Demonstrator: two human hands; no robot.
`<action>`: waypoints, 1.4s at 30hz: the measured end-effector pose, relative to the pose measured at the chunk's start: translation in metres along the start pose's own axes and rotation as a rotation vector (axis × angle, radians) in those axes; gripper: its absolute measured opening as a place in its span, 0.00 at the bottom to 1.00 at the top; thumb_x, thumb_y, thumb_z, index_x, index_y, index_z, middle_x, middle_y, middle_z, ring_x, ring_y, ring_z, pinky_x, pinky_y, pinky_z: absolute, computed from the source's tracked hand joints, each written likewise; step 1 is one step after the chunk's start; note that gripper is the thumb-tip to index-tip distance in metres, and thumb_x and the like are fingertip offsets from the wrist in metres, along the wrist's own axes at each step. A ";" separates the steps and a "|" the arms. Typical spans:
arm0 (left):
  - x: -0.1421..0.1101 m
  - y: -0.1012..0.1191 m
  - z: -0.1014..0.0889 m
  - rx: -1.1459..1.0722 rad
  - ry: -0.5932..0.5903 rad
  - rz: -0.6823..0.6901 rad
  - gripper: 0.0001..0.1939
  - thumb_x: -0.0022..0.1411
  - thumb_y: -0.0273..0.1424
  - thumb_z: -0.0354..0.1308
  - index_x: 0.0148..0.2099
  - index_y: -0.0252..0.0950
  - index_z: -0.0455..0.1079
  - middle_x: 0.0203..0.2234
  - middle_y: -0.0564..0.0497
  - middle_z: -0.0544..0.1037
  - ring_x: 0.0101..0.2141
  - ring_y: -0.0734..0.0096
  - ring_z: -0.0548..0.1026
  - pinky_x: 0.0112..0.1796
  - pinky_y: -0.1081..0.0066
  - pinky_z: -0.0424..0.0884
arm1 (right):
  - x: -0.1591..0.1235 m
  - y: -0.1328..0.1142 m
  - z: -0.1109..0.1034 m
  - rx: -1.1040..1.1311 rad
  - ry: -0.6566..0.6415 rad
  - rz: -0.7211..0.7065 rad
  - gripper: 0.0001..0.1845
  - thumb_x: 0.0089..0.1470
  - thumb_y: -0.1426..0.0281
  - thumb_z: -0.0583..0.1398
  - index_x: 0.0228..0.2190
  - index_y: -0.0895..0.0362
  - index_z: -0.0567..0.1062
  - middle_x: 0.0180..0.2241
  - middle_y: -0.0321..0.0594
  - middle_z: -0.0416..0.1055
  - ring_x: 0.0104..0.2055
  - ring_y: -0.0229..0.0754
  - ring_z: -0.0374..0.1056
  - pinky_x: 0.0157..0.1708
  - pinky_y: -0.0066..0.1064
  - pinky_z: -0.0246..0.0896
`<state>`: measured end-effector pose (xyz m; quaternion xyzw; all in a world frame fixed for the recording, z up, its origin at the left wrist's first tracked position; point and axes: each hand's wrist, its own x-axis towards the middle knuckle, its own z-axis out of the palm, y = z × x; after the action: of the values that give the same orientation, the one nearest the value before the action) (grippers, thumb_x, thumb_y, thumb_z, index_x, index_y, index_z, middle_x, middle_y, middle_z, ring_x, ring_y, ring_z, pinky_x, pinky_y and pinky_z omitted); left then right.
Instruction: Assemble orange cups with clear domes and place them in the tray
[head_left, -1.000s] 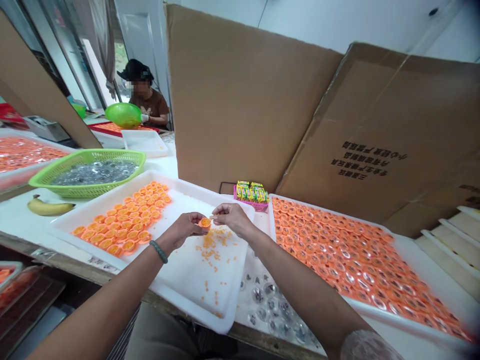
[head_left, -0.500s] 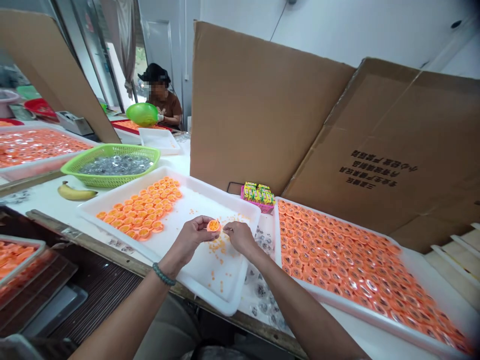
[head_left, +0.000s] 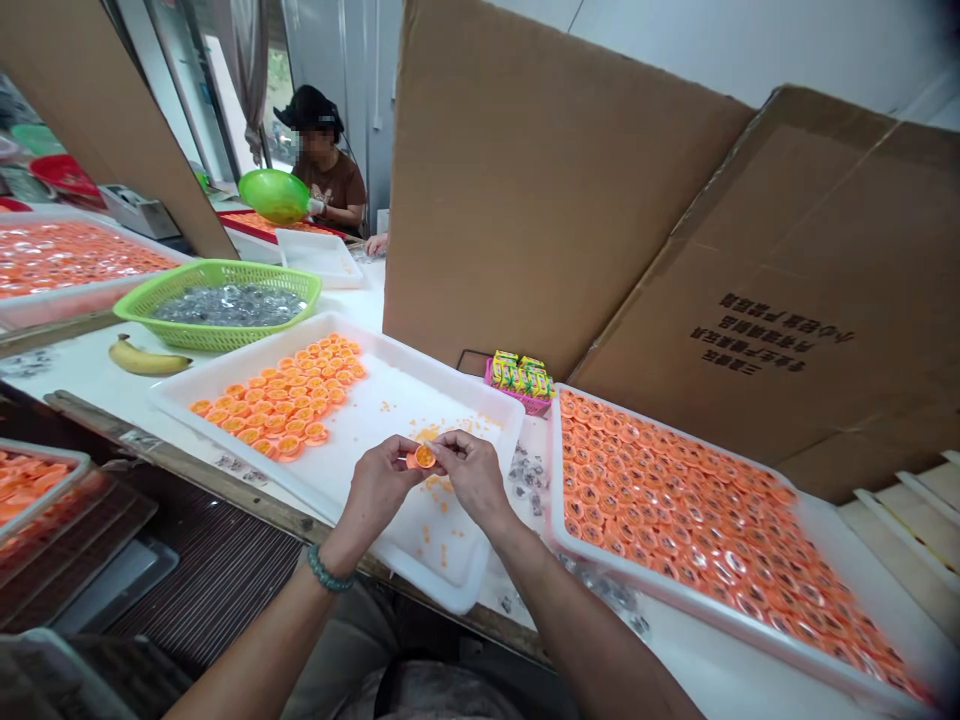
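Note:
Over a white tray [head_left: 382, 420], my left hand [head_left: 379, 485] pinches a small round orange cup [head_left: 424, 457] between thumb and fingers. My right hand [head_left: 471, 475] meets it from the other side, its closed thumb and fingers at the cup's rim; whether a small piece is between them is hidden. Rows of similar orange cups [head_left: 281, 400] fill the left part of the tray. Small yellow-orange bits [head_left: 442, 535] lie scattered under and around my hands.
Left stand a green basket [head_left: 217, 335] of clear plastic pieces and a banana [head_left: 146, 358]. Right is a tray of finished-looking orange discs [head_left: 675, 510], with a pink basket of yellow packets [head_left: 521, 378] nearby. Cardboard [head_left: 540, 200] rises behind. A co-worker [head_left: 330, 175] holds a green bowl [head_left: 274, 195].
My right hand has moved left onto the cup, which was held apart from it. The cup, filled with yellow bits before, now looks emptier inside. The view has shifted slightly.

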<state>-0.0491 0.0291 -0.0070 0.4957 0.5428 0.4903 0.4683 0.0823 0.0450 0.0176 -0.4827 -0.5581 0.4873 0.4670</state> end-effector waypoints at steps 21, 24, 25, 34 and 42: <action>-0.008 0.008 -0.002 -0.172 -0.183 0.035 0.14 0.48 0.32 0.64 0.39 0.35 0.71 0.33 0.49 0.77 0.35 0.65 0.73 0.38 0.68 0.68 | -0.012 -0.002 -0.005 -0.196 0.057 -0.129 0.06 0.48 0.68 0.60 0.27 0.56 0.77 0.28 0.36 0.75 0.31 0.39 0.69 0.34 0.29 0.64; -0.009 0.013 -0.002 -0.263 -0.251 -0.049 0.17 0.46 0.32 0.65 0.41 0.35 0.72 0.35 0.49 0.77 0.35 0.66 0.73 0.37 0.70 0.69 | -0.011 0.002 -0.010 -0.195 0.035 -0.135 0.05 0.47 0.69 0.60 0.27 0.56 0.77 0.28 0.36 0.75 0.31 0.39 0.70 0.34 0.29 0.64; -0.009 0.015 -0.003 -0.277 -0.257 -0.083 0.18 0.45 0.32 0.66 0.42 0.35 0.72 0.35 0.49 0.77 0.35 0.66 0.73 0.35 0.70 0.69 | -0.011 0.003 -0.011 -0.193 0.027 -0.135 0.06 0.47 0.69 0.60 0.27 0.56 0.77 0.28 0.36 0.75 0.31 0.39 0.70 0.34 0.29 0.64; -0.004 0.013 -0.004 -0.315 -0.352 -0.252 0.21 0.47 0.35 0.66 0.45 0.35 0.75 0.36 0.47 0.80 0.35 0.65 0.75 0.42 0.65 0.70 | -0.012 0.004 -0.023 -0.336 -0.114 -0.220 0.11 0.52 0.73 0.55 0.31 0.52 0.78 0.32 0.34 0.75 0.35 0.38 0.70 0.39 0.29 0.63; 0.000 0.013 0.000 -0.311 -0.164 -0.402 0.20 0.38 0.31 0.71 0.37 0.29 0.75 0.27 0.47 0.79 0.29 0.66 0.77 0.39 0.64 0.75 | -0.044 0.000 -0.100 -0.705 0.168 -0.141 0.12 0.56 0.70 0.52 0.37 0.54 0.75 0.31 0.37 0.74 0.32 0.40 0.70 0.35 0.30 0.62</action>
<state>-0.0477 0.0296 0.0060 0.3382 0.5086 0.4232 0.6692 0.1858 0.0104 0.0240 -0.6125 -0.6833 0.1905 0.3488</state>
